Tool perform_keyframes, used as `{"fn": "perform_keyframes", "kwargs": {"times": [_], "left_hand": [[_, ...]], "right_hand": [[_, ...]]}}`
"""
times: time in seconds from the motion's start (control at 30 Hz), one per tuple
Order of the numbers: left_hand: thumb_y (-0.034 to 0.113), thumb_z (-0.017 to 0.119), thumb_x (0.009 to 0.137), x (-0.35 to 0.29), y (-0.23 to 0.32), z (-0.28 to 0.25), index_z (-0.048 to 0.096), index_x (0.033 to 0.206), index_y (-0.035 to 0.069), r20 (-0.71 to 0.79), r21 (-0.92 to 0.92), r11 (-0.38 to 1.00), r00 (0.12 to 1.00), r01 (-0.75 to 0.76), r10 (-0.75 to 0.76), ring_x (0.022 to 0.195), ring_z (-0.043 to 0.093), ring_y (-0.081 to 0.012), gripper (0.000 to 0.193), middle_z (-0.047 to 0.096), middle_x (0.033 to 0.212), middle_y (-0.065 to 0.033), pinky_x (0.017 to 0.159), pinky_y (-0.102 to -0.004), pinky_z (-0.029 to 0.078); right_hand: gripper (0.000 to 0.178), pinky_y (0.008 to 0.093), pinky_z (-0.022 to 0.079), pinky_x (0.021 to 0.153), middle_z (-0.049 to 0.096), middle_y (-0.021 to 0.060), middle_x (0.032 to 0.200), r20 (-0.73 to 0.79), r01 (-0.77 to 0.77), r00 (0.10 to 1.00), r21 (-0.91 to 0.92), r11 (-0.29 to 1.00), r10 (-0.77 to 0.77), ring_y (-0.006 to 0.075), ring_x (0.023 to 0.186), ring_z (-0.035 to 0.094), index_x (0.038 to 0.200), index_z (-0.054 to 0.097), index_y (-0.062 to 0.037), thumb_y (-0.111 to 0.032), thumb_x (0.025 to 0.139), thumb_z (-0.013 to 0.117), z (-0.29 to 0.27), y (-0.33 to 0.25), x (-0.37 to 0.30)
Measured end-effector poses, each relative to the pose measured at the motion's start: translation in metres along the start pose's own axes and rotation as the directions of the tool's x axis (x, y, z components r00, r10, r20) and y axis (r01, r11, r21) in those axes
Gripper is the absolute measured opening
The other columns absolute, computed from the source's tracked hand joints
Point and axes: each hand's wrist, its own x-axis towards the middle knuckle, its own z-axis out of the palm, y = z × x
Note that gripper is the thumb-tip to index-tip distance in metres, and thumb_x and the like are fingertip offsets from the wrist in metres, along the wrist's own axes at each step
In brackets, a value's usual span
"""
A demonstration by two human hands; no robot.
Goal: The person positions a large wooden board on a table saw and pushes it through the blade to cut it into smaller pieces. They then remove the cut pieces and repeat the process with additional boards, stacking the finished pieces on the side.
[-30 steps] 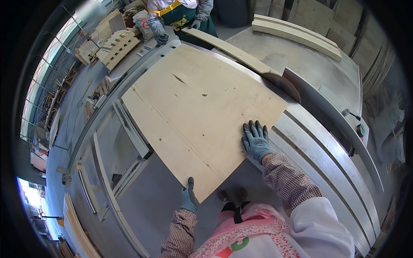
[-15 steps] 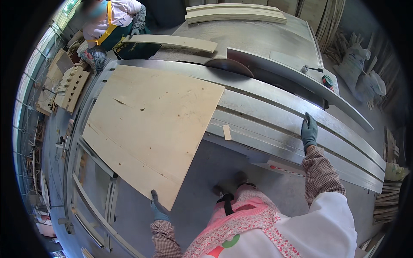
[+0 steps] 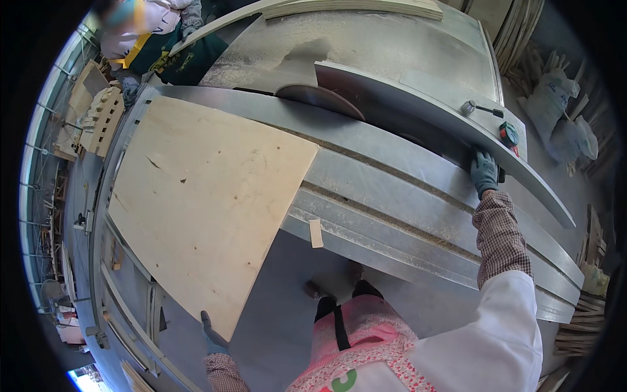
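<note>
A large pale plywood sheet [image 3: 212, 202] lies over the left part of the metal saw table [image 3: 392, 186]. My left hand [image 3: 215, 340], in a grey-blue glove, grips the sheet's near corner; its thumb shows on top and the other fingers are hidden beneath. At the right, my gloved right hand [image 3: 484, 172] reaches to the table's far side by the long fence [image 3: 418, 110]. Its fingers stretch forward and hold nothing that I can see. The round saw blade [image 3: 320, 99] stands up beyond the sheet's far right corner, apart from both hands.
A co-worker [image 3: 153, 39] at the far left holds a long wooden strip [image 3: 219, 25]. More strips [image 3: 366, 6] lie stacked at the back. A tape measure [image 3: 509, 134] rests behind the fence. A small wood offcut [image 3: 316, 233] sits at the table's near edge.
My right hand has moved across the table to the fence. My left hand keeps its hold on the sheet's corner. The co-worker's strip has moved back toward the stack.
</note>
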Motion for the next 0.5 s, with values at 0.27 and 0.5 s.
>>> {"fn": "perform_keyframes", "kwargs": {"times": [0.27,0.5], "left_hand": [[0.045,0.044,0.087,-0.01,0.003,-0.007,0.038,0.122,-0.006,-0.051,-0.033,0.997,0.997,-0.063,0.061,0.104,0.051,-0.028,0.062,0.049,0.117,-0.0171,0.087,-0.0359,0.044],[0.041,0.045,0.088,-0.034,0.024,-0.006,0.039,0.12,-0.005,-0.062,-0.045,0.995,0.995,-0.088,0.085,0.102,0.052,-0.0275,0.057,0.049,0.115,-0.0161,0.085,-0.0353,0.045]], "right_hand": [[0.03,0.0384,0.041,0.086,0.059,0.0111,0.101,0.439,0.009,0.898,-0.073,0.997,0.024,0.0296,0.096,0.054,0.101,0.061,-0.0121,-0.014,0.072,0.051,-0.074,-0.021,0.006],[0.05,0.0436,0.023,0.102,0.038,0.0145,0.131,0.198,0.292,0.933,0.079,0.953,-0.302,0.0311,0.122,0.034,0.128,0.038,-0.011,-0.027,0.082,0.046,-0.04,-0.093,0.018]]}}
